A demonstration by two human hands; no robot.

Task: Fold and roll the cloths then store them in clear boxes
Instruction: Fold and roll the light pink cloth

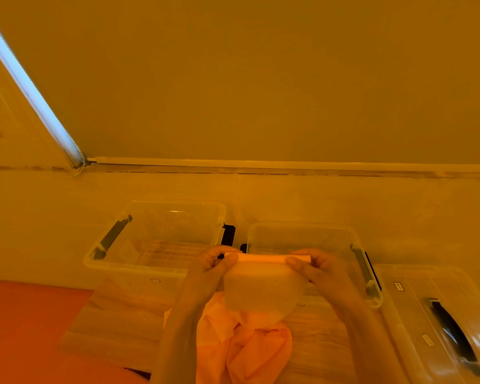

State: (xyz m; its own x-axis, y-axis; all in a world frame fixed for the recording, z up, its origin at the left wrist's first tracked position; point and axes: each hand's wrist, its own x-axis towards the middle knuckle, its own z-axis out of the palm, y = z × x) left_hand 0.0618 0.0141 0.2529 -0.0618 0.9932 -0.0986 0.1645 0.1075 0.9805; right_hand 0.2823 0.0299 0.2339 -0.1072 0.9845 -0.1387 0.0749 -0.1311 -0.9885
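Two hands, left hand point(216, 266) and right hand point(313, 268), pinch the ends of a half-rolled cloth point(261, 286) at lower centre, above a box point(302, 231); rolling likely continues before storing.

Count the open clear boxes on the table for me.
2: left box behind the left hand, right box behind the right hand. A lid lies far right.

Amber cast over all, pale whitish cloth point(257, 289) with rolled peach top edge at centre, orange cloths point(244, 350) heaped at 6 o'clock, clear boxes point(161, 236) with black latches at 12, red-orange mat point(25, 322) at 8, light woodgrain table point(114, 322)
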